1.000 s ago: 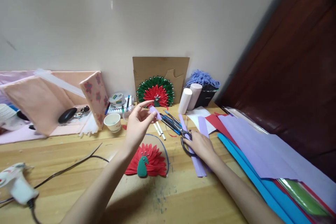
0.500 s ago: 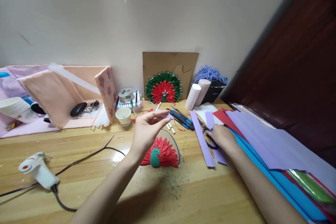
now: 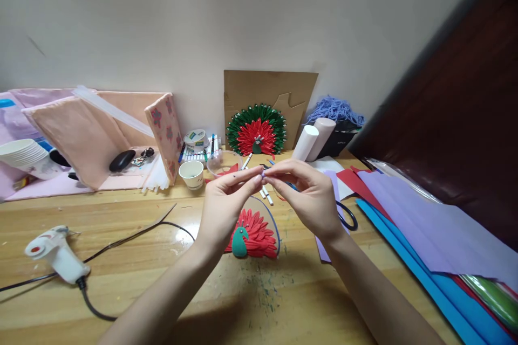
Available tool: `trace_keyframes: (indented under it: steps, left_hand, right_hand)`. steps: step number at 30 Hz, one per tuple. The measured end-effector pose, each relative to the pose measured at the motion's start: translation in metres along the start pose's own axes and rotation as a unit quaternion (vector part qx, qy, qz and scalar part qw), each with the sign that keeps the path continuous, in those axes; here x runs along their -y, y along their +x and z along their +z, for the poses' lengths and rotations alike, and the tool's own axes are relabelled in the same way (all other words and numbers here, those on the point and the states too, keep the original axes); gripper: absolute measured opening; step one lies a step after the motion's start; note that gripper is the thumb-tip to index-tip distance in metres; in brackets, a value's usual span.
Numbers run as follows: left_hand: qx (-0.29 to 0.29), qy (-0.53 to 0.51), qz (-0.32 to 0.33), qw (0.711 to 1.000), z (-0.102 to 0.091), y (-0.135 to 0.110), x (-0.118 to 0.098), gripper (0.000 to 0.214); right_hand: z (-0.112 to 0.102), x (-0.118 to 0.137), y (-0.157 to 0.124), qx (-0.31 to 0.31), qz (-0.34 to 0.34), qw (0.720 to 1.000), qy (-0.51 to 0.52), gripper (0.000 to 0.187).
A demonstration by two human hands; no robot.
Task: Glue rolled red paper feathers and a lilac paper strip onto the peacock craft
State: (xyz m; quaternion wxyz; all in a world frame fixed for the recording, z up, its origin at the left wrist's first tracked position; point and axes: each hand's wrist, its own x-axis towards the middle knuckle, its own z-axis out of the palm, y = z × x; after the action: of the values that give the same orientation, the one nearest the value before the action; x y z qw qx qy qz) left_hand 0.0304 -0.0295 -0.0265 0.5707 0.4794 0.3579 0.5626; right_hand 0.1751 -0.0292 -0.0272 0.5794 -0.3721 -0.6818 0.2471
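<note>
My left hand [image 3: 226, 202] and my right hand [image 3: 309, 194] meet above the wooden table [image 3: 121, 280], fingertips pinched together on a small purple paper piece [image 3: 263, 174]. Only a sliver of that piece shows between the fingers. Below the hands lies a red paper peacock fan with a green body [image 3: 253, 234], ringed by a blue wire. Black-handled scissors [image 3: 347, 216] rest on the table just right of my right hand, over purple paper strips [image 3: 324, 248].
A white glue gun [image 3: 56, 255] with its cord lies at the left. A paper cup [image 3: 191, 173], markers, a clear bowl and a finished red-and-green peacock [image 3: 256, 132] on cardboard stand at the back. Purple, blue and red paper sheets [image 3: 424, 226] cover the right side.
My right hand has left the scissors on the table and risen to meet my left hand. Both now pinch the small purple piece. The view has shifted slightly.
</note>
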Motion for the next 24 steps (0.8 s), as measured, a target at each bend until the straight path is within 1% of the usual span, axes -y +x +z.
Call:
trace_keyframes:
  steps: [4, 6, 8, 12, 18, 24]
  left_hand:
    - [0.013, 0.041, 0.023, 0.999, -0.0044, 0.0034, -0.0036, 0.018]
    - [0.02, 0.06, 0.03, 0.998, -0.006, 0.0045, -0.0051, 0.015]
    - [0.025, 0.069, 0.036, 0.997, -0.0069, 0.0045, -0.0067, 0.014]
    - [0.025, 0.071, 0.047, 0.996, -0.0068, 0.0021, -0.0096, 0.015]
    - [0.038, 0.06, 0.051, 0.996, -0.0051, -0.0021, -0.0109, 0.017]
    - [0.014, 0.075, 0.073, 0.994, -0.0034, -0.0038, -0.0103, 0.014]
  right_hand:
    - [-0.0054, -0.0034, 0.0025, 0.005, 0.039, 0.998, 0.048, 0.007]
    - [-0.0068, -0.0029, 0.0036, 0.013, 0.067, 0.995, 0.074, 0.007]
    - [-0.0073, -0.0017, 0.0043, 0.023, 0.081, 0.993, 0.087, 0.006]
    - [-0.0074, 0.002, 0.0044, 0.027, 0.061, 0.994, 0.082, 0.008]
    - [-0.0073, 0.0053, 0.0017, 0.008, 0.039, 0.998, 0.048, 0.009]
    - [-0.0042, 0.0053, -0.0001, -0.015, 0.047, 0.998, 0.037, 0.008]
